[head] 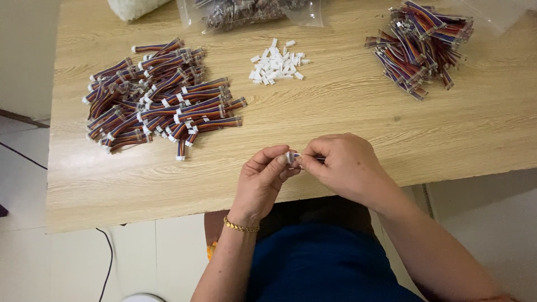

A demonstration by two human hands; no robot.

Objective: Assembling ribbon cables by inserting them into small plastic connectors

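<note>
Fingers: both sets pinch closed on one small white connector with a short multicoloured ribbon cable running from it; I see my left hand gripping the white end, my right hand nipping the wires just beside it.
Held piece: above the near edge of the table, between my two hands.
Bags: a clear plastic bag of dark wire pieces at the far edge, centre; a white bag just to its left, cut off by the frame.
Left heap: finished ribbon cables with white ends, far left.
Middle heap: loose white connector housings, well apart from my hands.
Right heap: bundled ribbon cables, far right.
Surface: pale wood-grain table.
Room: light tiled floor, a thin black cord trailing across it.
Pose: wrists low, forearms converging from below; a gold bracelet on my left wrist.
</note>
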